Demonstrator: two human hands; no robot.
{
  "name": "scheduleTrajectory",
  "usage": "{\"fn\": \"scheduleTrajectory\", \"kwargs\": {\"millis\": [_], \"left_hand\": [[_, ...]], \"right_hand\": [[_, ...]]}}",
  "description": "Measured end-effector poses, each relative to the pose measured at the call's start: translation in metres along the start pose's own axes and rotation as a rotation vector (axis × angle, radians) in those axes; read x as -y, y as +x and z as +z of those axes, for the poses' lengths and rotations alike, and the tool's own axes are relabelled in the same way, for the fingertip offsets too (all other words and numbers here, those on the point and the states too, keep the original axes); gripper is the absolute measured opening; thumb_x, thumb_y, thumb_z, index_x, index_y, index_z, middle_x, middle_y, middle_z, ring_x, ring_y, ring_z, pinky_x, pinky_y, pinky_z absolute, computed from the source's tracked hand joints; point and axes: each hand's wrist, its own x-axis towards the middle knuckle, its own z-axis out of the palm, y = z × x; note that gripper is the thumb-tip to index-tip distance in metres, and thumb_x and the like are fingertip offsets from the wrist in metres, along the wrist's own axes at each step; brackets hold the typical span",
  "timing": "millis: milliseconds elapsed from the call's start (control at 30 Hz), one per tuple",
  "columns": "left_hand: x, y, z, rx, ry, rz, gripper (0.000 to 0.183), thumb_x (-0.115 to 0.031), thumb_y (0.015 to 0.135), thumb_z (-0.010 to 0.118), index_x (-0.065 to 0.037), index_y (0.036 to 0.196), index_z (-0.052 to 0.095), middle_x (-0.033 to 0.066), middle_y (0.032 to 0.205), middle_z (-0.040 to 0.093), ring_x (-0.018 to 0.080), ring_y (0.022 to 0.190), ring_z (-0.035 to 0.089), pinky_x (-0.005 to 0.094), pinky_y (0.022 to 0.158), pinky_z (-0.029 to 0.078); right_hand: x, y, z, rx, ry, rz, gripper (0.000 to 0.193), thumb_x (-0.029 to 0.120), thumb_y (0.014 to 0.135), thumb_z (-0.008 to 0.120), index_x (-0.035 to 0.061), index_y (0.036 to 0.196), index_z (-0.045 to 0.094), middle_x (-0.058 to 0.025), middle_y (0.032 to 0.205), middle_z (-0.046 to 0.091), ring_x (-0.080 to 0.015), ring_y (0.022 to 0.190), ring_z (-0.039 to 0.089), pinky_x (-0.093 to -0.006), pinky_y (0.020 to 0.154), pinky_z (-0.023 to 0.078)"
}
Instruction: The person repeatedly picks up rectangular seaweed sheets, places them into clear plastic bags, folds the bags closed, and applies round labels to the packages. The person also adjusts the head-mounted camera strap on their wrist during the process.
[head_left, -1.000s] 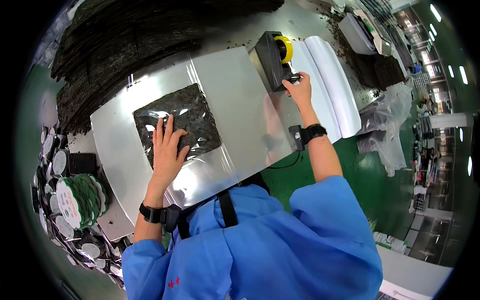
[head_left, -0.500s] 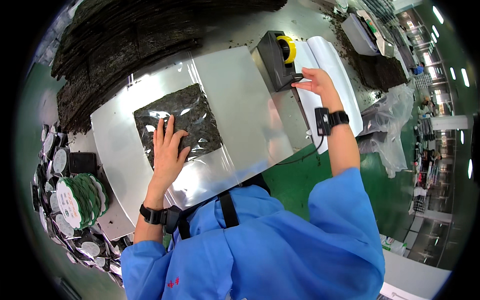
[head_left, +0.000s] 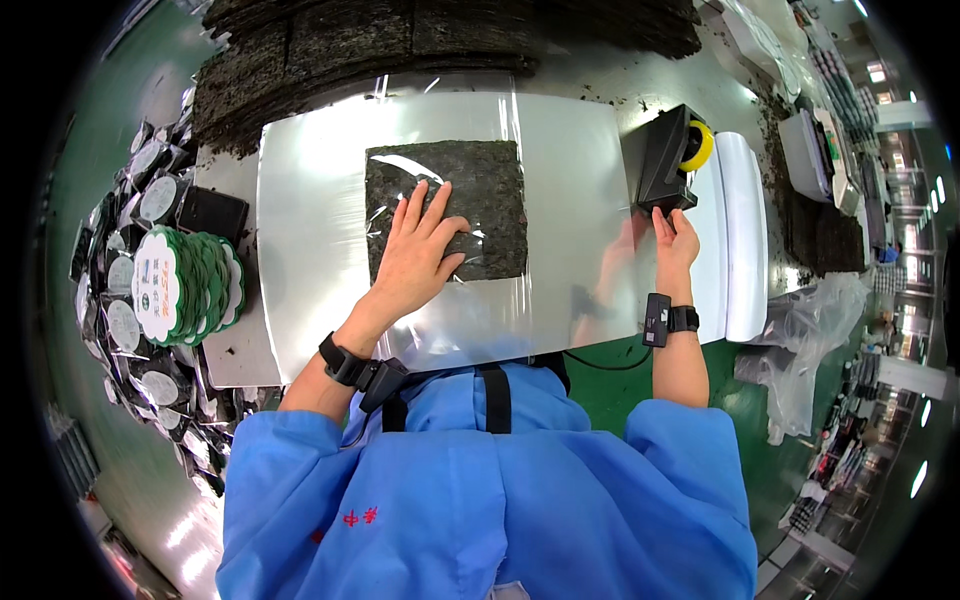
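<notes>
My left hand (head_left: 418, 255) lies flat with spread fingers on a clear plastic bag (head_left: 522, 120), pressing on the square stack of dark seaweed sheets (head_left: 495, 205) inside it. The bag rests on a shiny pale board (head_left: 580, 160). To the right, the fingertips of my right hand (head_left: 675, 240) are drawn together at the front end of a black tape dispenser (head_left: 662, 165), which carries a yellow-cored roll of tape (head_left: 697, 146). Whatever is between those fingers is too small to make out.
Large piles of seaweed sheets (head_left: 360, 45) line the far side. Left are a stack of green-edged scalloped labels (head_left: 160, 285), a black box (head_left: 212, 215) and many dark packages (head_left: 125, 325). A white roll (head_left: 742, 240) and crumpled clear plastic (head_left: 800, 330) are on the right.
The whole view has turned and shifted. My left hand stays on the bagged seaweed. My right hand remains by the dispenser's front end, its fingers now closer together.
</notes>
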Motion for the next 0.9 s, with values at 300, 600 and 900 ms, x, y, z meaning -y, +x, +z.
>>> {"fn": "scheduleTrajectory", "kwargs": {"millis": [300, 600, 900], "left_hand": [[0.003, -0.004, 0.004, -0.011, -0.015, -0.013, 0.035, -0.015, 0.082, 0.070, -0.013, 0.114, 0.055, 0.0145, 0.153, 0.030, 0.0403, 0.144, 0.018, 0.0537, 0.116, 0.019], [0.002, 0.000, 0.003, 0.006, 0.008, 0.013, 0.037, -0.017, 0.082, 0.070, -0.013, 0.115, 0.054, 0.0153, 0.153, 0.030, 0.0409, 0.143, 0.020, 0.0540, 0.116, 0.020], [-0.001, -0.002, -0.003, 0.049, 0.177, 0.050, 0.060, -0.019, 0.084, 0.068, -0.009, 0.137, 0.043, 0.0088, 0.145, 0.044, 0.0446, 0.141, 0.022, 0.0558, 0.113, 0.023]], "right_hand": [[-0.043, -0.054, 0.020, 0.398, -0.547, -0.311, 0.017, 0.006, 0.090, 0.060, -0.0049, 0.103, 0.064, -0.0092, 0.093, 0.069, -0.0170, 0.084, 0.067, -0.0288, 0.077, 0.055], [-0.056, -0.156, 0.211, 1.312, -1.736, -0.190, 0.034, 0.033, 0.080, 0.070, 0.0040, 0.063, 0.065, -0.0049, 0.055, 0.063, -0.0151, 0.052, 0.063, -0.0286, 0.050, 0.049], [-0.025, -0.122, 0.190, 1.150, -2.070, -0.277, 0.050, 0.047, 0.068, 0.081, 0.0000, 0.081, 0.068, -0.0118, 0.075, 0.069, -0.0266, 0.075, 0.068, -0.0365, 0.066, 0.052]]}}
